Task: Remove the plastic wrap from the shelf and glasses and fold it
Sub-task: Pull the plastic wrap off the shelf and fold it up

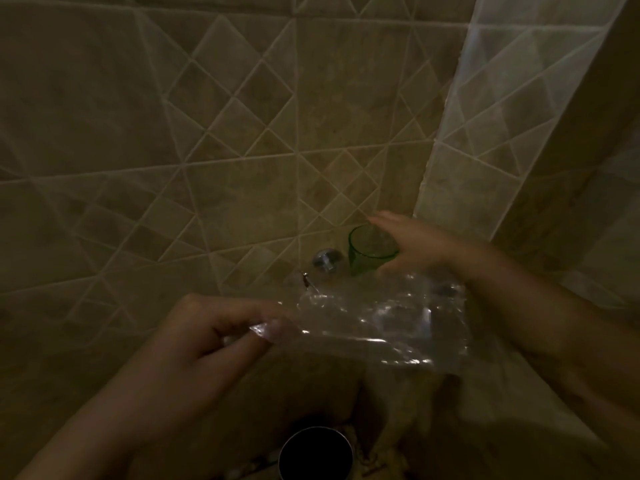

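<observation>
A crinkled sheet of clear plastic wrap (374, 323) stretches across the lower middle of the dim view, over a glass shelf whose chrome mount (325, 259) shows on the wall. My left hand (214, 337) pinches the wrap's left corner between thumb and fingers. My right hand (412, 247) is wrapped around a green glass (363, 251) at the back right of the shelf, just above the wrap's far edge. A second chrome mount (446, 289) shows faintly through the wrap.
Beige tiled walls (207, 133) with diagonal grout lines meet in a corner at the right. A dark round cup (315, 453) stands below, near the bottom edge. The scene is dim and slightly blurred.
</observation>
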